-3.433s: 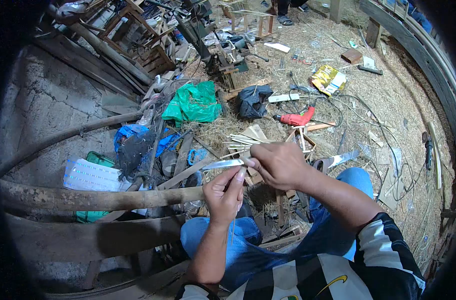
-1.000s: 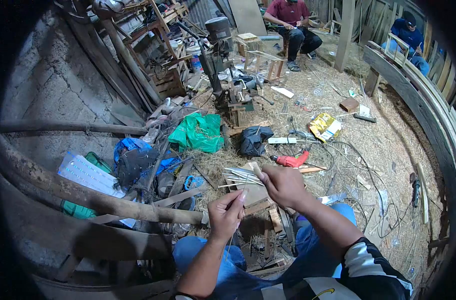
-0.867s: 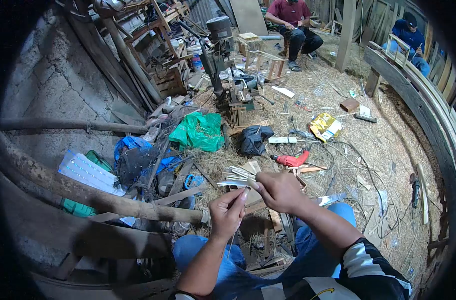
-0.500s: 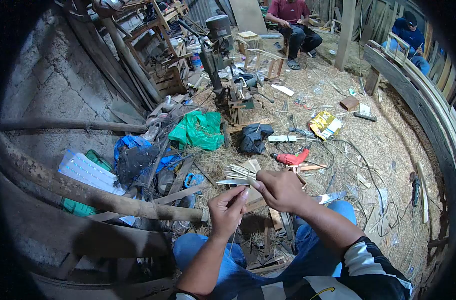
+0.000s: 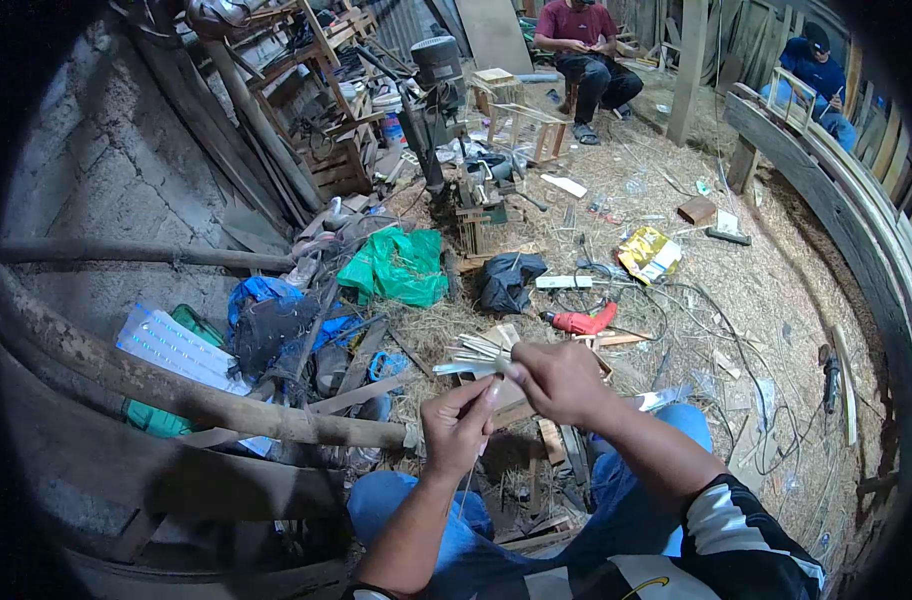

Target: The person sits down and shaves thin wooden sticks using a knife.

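My left hand pinches a thin strip, whose lower end hangs below the fingers toward my lap. Against it, my right hand is closed around a knife, and the pale blade points left from the fist. The knife's handle is mostly hidden by the fingers. Both hands meet at the thumbs. Just beyond them, several pale thin sticks lie on a board.
A bamboo pole runs along the left. Ahead lie a green bag, a black bag and a red drill with cables. Two people sit farther back, beside a long wooden beam.
Since the oldest frame the view has tilted up, bringing the two seated people into sight. My hands stay together, with small shifts of the blade and strip.
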Available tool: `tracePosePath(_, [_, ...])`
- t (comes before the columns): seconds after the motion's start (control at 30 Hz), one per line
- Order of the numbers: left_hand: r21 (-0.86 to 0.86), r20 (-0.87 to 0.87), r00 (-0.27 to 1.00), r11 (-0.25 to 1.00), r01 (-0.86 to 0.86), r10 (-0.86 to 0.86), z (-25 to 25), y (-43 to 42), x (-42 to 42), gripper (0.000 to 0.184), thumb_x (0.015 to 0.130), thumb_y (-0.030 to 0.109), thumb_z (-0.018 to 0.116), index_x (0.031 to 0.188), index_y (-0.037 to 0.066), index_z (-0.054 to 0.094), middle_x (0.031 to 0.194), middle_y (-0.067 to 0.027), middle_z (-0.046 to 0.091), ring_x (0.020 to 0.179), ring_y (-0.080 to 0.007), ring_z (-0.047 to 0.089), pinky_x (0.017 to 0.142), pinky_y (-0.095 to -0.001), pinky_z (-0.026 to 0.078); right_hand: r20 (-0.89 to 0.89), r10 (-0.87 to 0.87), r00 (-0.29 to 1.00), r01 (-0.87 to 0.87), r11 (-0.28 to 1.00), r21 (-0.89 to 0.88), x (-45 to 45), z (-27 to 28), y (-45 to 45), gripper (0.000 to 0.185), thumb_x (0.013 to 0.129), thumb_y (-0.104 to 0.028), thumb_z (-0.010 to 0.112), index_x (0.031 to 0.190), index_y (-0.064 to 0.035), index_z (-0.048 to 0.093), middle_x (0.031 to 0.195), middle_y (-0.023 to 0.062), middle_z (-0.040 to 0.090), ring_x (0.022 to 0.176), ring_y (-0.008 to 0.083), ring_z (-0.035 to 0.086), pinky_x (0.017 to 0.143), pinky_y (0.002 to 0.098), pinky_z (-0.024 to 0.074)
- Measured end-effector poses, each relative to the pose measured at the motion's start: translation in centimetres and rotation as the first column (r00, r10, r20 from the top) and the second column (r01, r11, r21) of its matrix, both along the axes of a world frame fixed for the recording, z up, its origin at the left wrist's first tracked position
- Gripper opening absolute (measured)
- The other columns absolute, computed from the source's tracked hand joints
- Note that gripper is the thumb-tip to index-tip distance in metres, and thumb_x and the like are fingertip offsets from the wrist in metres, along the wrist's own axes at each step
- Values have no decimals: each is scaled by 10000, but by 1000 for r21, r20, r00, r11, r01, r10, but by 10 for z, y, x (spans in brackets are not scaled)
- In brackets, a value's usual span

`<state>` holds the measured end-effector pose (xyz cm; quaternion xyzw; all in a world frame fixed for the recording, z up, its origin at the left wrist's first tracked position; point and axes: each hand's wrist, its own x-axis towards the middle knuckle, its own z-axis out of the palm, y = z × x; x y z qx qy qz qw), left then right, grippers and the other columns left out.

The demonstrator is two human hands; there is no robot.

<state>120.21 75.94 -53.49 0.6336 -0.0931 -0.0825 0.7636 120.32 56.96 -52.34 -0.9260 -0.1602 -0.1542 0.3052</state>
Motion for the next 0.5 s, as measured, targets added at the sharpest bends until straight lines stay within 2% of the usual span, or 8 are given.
tracePosePath(0.07, [18,-75,997,1000,-8,9,3,1,-2,160,921,78,689,1038,-26,721,564,-10,547,411,-50,437,362,-217,312,24,-197,980,196,979,50,10,-6,-8,293,987,-361,520,886,-91,569,675,153,611,640,400,630,550,518,465])
tracePosePath(0.1, [25,-34,999,1000,4,-3,4,1,-3,161,914,85,702,1035,-19,724,590,-22,574,414,-48,443,361,-216,309,-3,-217,976,217,974,66,14,1,-14,301,999,-351,506,878,-83,572,685,165,603,642,419,616,558,525,460])
tracePosePath(0.13, [23,-30,1000,1000,4,-3,4,1,-3,161,914,85,702,1035,-19,724,590,-22,574,414,-48,443,361,-216,309,1,-218,976,217,974,64,13,3,-15,301,999,-351,506,878,-83,572,685,165,603,642,419,616,558,525,460])
tracePosePath(0.2, [-5,-40,999,1000,-23,23,1,-1,-3,158,906,78,712,1032,-16,727,603,-32,593,412,-48,447,363,-216,309,39,-207,978,197,964,180,8,3,-14,306,1004,-342,499,865,-78,569,700,165,599,642,425,604,551,522,453])
tracePosePath(0.3, [-57,11,997,996,-70,70,-4,-7,0,152,901,66,714,1028,-16,729,605,-36,599,419,-47,457,369,-215,310,58,-117,991,112,989,92,-5,6,-5,298,995,-343,506,861,-82,562,706,151,604,634,400,609,541,511,453])
tracePosePath(0.43, [-29,-10,997,997,-78,77,-8,-1,1,149,899,56,713,1027,-19,729,598,-33,595,428,-48,462,376,-216,314,86,-36,996,33,999,28,-8,3,2,273,980,-333,528,862,-88,554,689,137,598,626,378,614,534,490,449])
tracePosePath(0.5, [10,-8,1000,1000,-30,30,-6,2,0,204,911,71,713,1098,-11,723,643,-19,629,467,-38,498,394,-214,341,94,-20,995,19,1000,14,-7,3,2,255,972,-321,545,870,-88,555,675,136,578,619,375,603,536,476,442])
